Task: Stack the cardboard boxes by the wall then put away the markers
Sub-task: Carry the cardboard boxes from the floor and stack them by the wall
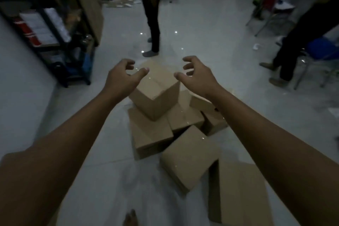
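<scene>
Cardboard boxes [174,124] lie jumbled on pale tiled floor [211,46] beside shelving [55,42].

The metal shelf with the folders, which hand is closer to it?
Left. The left hand reaches out above the top box, on the metal shelf's side; the right hand is across the box, farther away.

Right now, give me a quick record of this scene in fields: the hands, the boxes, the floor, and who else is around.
left hand: fingers curled, holding nothing, reaching toward the top box
right hand: fingers curled, holding nothing, on the other side of the same box
top box: sits tilted on the pile, between both hands
box pile: closed cardboard boxes jumbled on the floor, not stacked
floor: pale glossy tiles
shelf rack: dark metal, far left
bystanders: one standing beyond the pile, another's legs at right
markers: none visible
</scene>
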